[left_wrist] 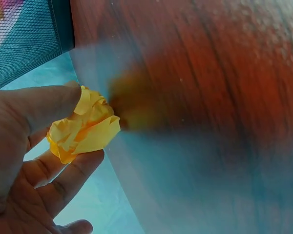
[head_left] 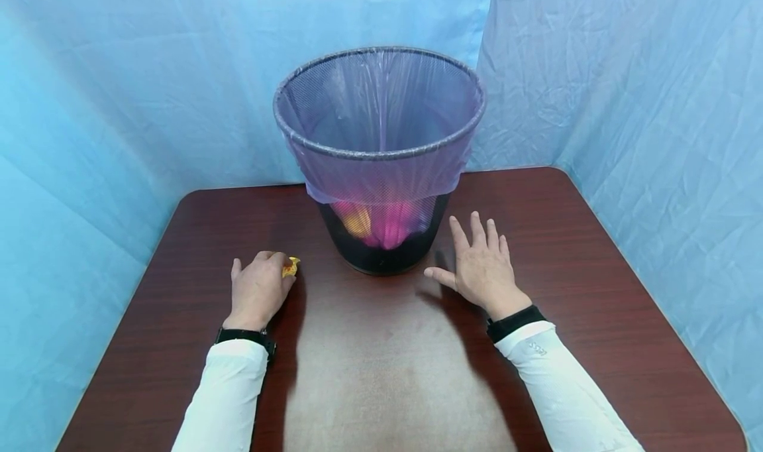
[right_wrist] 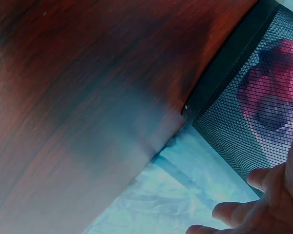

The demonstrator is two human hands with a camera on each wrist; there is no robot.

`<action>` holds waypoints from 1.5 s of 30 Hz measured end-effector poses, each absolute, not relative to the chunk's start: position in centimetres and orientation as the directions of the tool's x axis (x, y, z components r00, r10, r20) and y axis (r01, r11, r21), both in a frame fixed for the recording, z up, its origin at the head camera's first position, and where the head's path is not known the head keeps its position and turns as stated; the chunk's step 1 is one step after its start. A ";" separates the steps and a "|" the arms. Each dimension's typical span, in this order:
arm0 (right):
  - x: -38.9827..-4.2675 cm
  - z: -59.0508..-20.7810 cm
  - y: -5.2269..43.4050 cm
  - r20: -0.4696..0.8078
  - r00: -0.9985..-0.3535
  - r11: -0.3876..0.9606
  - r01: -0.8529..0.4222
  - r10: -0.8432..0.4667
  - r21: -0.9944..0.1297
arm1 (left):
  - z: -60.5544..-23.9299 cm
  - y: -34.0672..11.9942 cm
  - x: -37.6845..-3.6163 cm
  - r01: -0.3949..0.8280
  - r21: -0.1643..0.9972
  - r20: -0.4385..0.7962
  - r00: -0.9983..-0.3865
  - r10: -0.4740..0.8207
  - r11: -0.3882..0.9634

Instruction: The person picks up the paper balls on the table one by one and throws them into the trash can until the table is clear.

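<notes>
My left hand (head_left: 257, 291) pinches a crumpled ball of yellow paper (left_wrist: 85, 127) between thumb and fingers, low over the table to the left of the bin. In the head view only a bit of the yellow paper (head_left: 290, 267) shows past the fingers. My right hand (head_left: 479, 270) holds nothing; its fingers are spread, palm down, to the right of the bin. Between and beyond both hands stands a black mesh waste bin (head_left: 381, 261), upright and lined with a thin purple bag (head_left: 381, 173). Pink and yellow crumpled shapes (head_left: 390, 226) show through its mesh.
The dark red-brown wooden table (head_left: 381, 372) has rounded far corners and a glossy top. Light blue cloth (head_left: 179, 74) hangs behind it and along both sides. The bin stands close to the table's far edge.
</notes>
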State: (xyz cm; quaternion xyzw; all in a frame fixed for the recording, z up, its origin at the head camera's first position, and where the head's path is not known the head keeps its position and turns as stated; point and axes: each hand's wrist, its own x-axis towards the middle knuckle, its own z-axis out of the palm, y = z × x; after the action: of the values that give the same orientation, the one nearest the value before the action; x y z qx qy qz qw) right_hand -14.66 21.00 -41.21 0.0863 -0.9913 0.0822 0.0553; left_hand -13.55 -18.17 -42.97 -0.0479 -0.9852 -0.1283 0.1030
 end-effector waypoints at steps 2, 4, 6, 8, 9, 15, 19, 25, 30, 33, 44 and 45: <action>-14.7 -41.3 21.0 0.122 -0.979 0.971 -0.180 -0.162 -0.154 | -43.0 -18.2 -13.5 0.126 0.240 0.221 -0.973 0.072 0.963; -14.7 -41.4 21.0 0.125 -0.978 0.971 -0.183 -0.165 -0.152 | -43.0 -18.2 -13.4 0.127 0.237 0.226 -0.971 0.072 0.963; -14.7 -41.5 21.0 0.125 -0.978 0.971 -0.185 -0.167 -0.149 | -43.0 -18.2 -13.3 0.126 0.236 0.228 -0.971 0.071 0.964; -14.8 -41.7 21.0 0.124 -0.978 0.972 -0.187 -0.170 -0.145 | -43.0 -18.2 -13.2 0.125 0.237 0.229 -0.971 0.070 0.963; -14.8 -41.7 21.0 0.123 -0.978 0.972 -0.187 -0.170 -0.143 | -43.0 -18.2 -13.2 0.124 0.239 0.229 -0.971 0.068 0.963; -14.8 -42.0 20.9 0.115 -0.979 0.971 -0.185 -0.169 -0.149 | -43.1 -18.1 -13.1 0.119 0.258 0.234 -0.971 0.057 0.959; -14.8 -42.0 20.9 0.114 -0.979 0.971 -0.187 -0.171 -0.146 | -42.9 -18.2 -13.1 0.119 0.279 0.243 -0.969 0.050 0.953; -14.9 -41.6 20.9 0.117 -0.978 0.971 -0.190 -0.174 -0.143 | -41.9 -18.3 -13.0 0.135 0.290 0.285 -0.957 0.049 0.947; -15.1 -41.2 21.0 0.114 -0.978 0.971 -0.192 -0.176 -0.142 | -40.5 -18.4 -13.0 0.156 0.300 0.335 -0.941 0.049 0.941; -15.1 -40.9 21.0 0.120 -0.977 0.971 -0.193 -0.176 -0.144 | -39.6 -18.4 -13.0 0.180 0.306 0.379 -0.924 0.054 0.935; -15.3 -39.9 21.1 0.160 -0.971 0.970 -0.200 -0.177 -0.138 | -36.4 -18.6 -13.0 0.254 0.315 0.553 -0.832 0.041 0.914; -15.3 -39.9 21.1 0.164 -0.970 0.970 -0.201 -0.178 -0.137 | -36.1 -18.5 -13.0 0.260 0.316 0.567 -0.823 0.038 0.913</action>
State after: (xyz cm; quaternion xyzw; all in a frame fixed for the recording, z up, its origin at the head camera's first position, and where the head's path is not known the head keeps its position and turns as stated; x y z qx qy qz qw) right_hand -15.34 21.09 -39.87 0.0960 -0.9896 0.0766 0.0753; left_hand -13.05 -18.54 -36.13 -0.0795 -0.9349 -0.1934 0.2867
